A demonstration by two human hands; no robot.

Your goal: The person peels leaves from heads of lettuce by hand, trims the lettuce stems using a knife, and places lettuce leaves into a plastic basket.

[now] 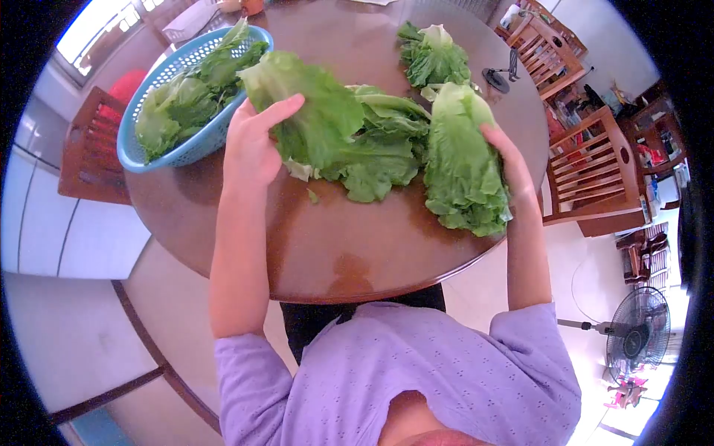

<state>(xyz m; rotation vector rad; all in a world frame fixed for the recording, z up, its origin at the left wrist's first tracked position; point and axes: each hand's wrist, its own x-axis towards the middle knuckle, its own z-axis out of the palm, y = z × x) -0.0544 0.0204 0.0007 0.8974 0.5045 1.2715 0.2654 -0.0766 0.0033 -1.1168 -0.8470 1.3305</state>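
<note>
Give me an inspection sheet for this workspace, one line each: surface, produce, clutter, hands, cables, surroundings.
Surface: round brown table, glossy, bare along the near edge.
Produce: leafy pile in the middle, another leafy bunch behind it; blue basket at left holds more greens.
Clutter: small dark stand at far right; leaf scrap before the pile.
Hands: left hand grips a loose leaf; right hand holds a lettuce bunch by its side.
Cables: thin cord-like line near the fan; unclear what.
Surroundings: wooden chairs, standing fan.
</note>
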